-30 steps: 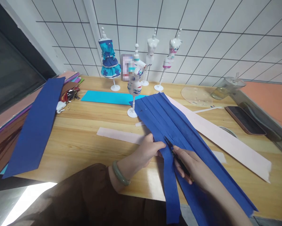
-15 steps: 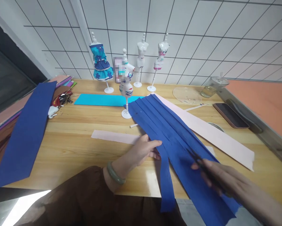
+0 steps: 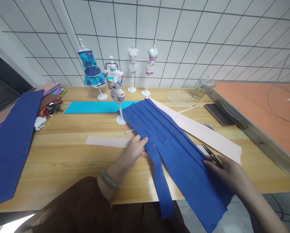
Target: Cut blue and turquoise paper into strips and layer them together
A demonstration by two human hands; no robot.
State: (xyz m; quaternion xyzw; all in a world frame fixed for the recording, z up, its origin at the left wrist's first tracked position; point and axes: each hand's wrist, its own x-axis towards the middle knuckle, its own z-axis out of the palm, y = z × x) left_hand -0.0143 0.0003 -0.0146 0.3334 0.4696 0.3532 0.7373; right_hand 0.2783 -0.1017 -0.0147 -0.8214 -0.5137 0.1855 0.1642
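A long sheet of blue crepe paper [image 3: 183,161] with lengthwise folds slants across the table, its near end hanging past the front edge. One narrow strip [image 3: 160,181] is partly cut from its left side and dangles over the edge. My left hand [image 3: 136,147] pinches the sheet's left edge at the top of the cut, thumb above and fingers beneath. In my right hand [image 3: 222,168] are scissors [image 3: 214,155] with black blades pointing up and left; the fingers also rest on the sheet's right edge.
Small dress-form mannequins stand at the back, one [image 3: 120,94] beside the sheet. Pink paper [image 3: 208,134], a turquoise strip [image 3: 91,107] and a phone [image 3: 220,115] lie around. Another blue piece [image 3: 12,145] is at left, a glass cup [image 3: 203,88] at back right.
My right hand has moved with the scissors from above the middle of the blue sheet to its right edge. The camera view has shifted to the right. My left hand keeps its hold.
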